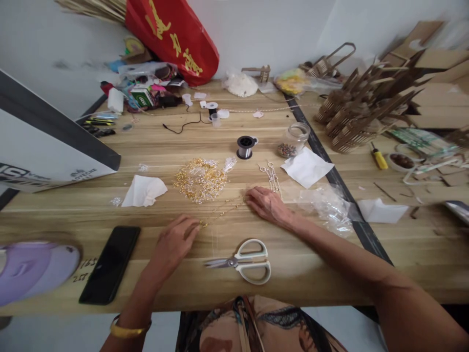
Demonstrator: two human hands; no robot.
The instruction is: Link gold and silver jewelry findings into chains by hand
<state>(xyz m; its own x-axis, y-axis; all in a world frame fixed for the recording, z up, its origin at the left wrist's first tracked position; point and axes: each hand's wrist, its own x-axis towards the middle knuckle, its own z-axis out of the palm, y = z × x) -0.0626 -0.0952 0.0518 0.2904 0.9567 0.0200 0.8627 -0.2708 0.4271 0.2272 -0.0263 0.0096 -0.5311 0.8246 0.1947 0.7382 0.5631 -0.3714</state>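
Note:
A thin gold beaded chain [222,213] lies stretched across the tabletop between my two hands. My left hand [176,242] has its fingertips closed at the near left end of the chain. At the far right end, my right hand [267,203] rests low on the wood with its fingers pressed together on the chain. Just beyond them is a tangled pile of gold and silver beaded chains [201,180]. Several pale beaded strands [271,177] lie by the right knuckles. White-handled scissors [242,261] lie partly spread, nearer my body.
A wire spool [245,146] and a glass jar of beads [292,141] stand behind the pile. White paper pieces [144,190] and clear plastic bags [330,208] flank the hands. A black phone [110,264] lies left. Small woven baskets [348,117] crowd the right.

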